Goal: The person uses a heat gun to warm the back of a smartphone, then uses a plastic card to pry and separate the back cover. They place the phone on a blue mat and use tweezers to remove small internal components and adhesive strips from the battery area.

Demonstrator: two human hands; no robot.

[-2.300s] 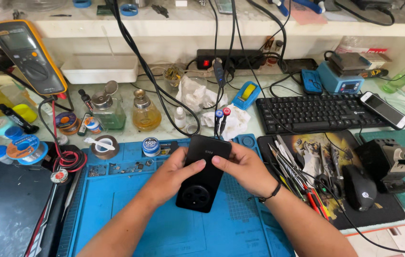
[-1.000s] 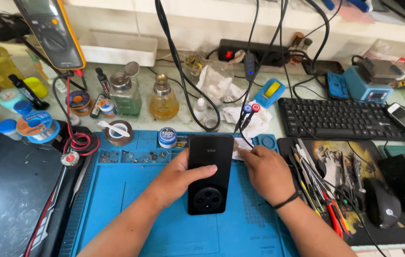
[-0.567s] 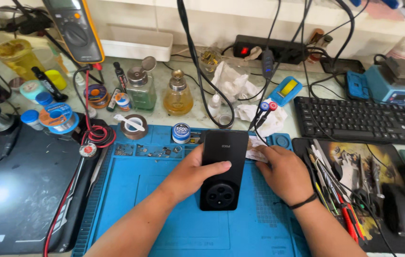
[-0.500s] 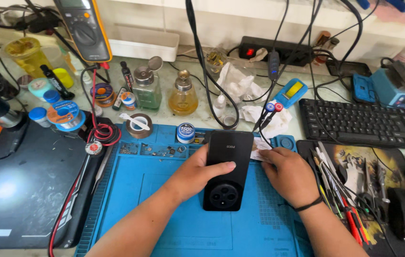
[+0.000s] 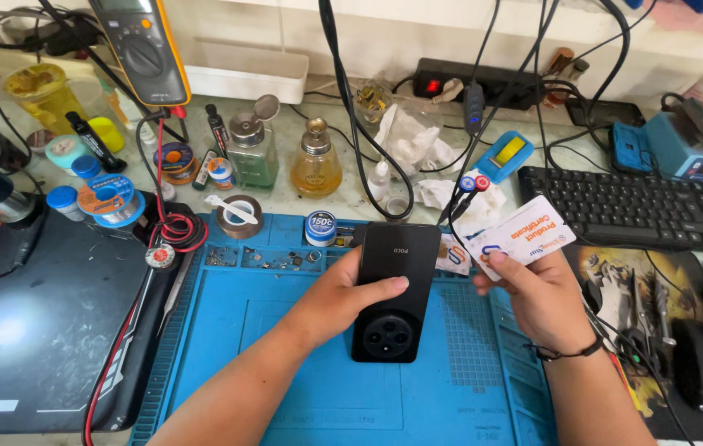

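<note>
Left hand (image 5: 343, 299) steadies black phone (image 5: 393, 272) — right hand (image 5: 537, 293) lifts white card (image 5: 521, 237).

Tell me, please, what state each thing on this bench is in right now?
Black phone: face down on the blue mat, back cover on.
Left hand: flat on the phone, pressing it.
Right hand: grip closed on a white card, lifted off the mat.
Power strip: red switch light showing.
Green glass bottle: upright, flip cap open.

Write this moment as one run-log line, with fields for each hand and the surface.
left hand: rests on black phone, face down | right hand: holds white card lifted | surface: blue mat
</note>
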